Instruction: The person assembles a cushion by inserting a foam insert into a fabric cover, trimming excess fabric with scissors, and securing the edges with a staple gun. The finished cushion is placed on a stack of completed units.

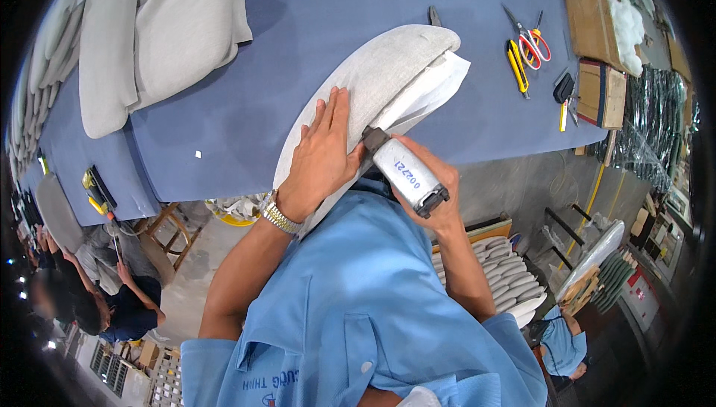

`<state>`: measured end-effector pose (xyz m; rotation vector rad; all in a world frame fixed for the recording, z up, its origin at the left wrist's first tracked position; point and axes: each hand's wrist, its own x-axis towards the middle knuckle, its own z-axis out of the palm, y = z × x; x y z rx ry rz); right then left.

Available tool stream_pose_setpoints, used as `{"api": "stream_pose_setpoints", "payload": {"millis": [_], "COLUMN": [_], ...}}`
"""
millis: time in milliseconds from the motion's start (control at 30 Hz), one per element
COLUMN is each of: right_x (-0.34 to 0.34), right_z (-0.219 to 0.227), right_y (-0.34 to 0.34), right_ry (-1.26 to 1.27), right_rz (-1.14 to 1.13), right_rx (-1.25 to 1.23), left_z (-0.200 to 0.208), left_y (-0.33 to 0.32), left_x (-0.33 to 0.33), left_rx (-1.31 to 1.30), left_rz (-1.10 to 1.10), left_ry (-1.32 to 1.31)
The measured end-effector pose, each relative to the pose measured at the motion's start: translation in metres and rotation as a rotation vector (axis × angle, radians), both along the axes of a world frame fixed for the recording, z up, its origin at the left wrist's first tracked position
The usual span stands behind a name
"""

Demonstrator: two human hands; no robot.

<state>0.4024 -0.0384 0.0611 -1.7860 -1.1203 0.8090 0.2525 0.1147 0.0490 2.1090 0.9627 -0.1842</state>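
A curved cushion panel [388, 57] covered in light grey fabric stands on edge at the front of the blue work table. White lining [432, 90] shows along its right side. My left hand [322, 157] lies flat on the grey fabric, fingers stretched out. In my right hand [440, 183] is a silver staple gun [403, 167], its dark nose against the panel's edge beside my left hand. The fingers wrap round its handle, partly hidden by the tool body. Whether a staple is being fired cannot be seen.
Grey upholstered pieces [179, 34] lie at the far left of the blue table [514, 127]. Scissors [534, 48], a yellow utility knife [517, 68] and cardboard boxes [593, 23] are on the right. Another person [112, 295] works at the left; stacked grey pads [496, 273] stand behind my right arm.
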Motion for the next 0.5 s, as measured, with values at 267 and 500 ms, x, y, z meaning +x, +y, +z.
{"api": "stream_pose_setpoints", "payload": {"millis": [267, 500], "right_x": [0.007, 0.002], "right_z": [0.011, 0.011], "right_y": [0.014, 0.003], "right_ry": [0.086, 0.031], "right_rz": [0.007, 0.035], "right_rx": [-0.113, -0.077], "left_z": [-0.009, -0.009], "left_y": [-0.006, -0.008], "left_x": [0.006, 0.004], "left_rx": [0.031, 0.023], "left_rz": [0.021, 0.055], "left_ry": [-0.055, -0.055]}}
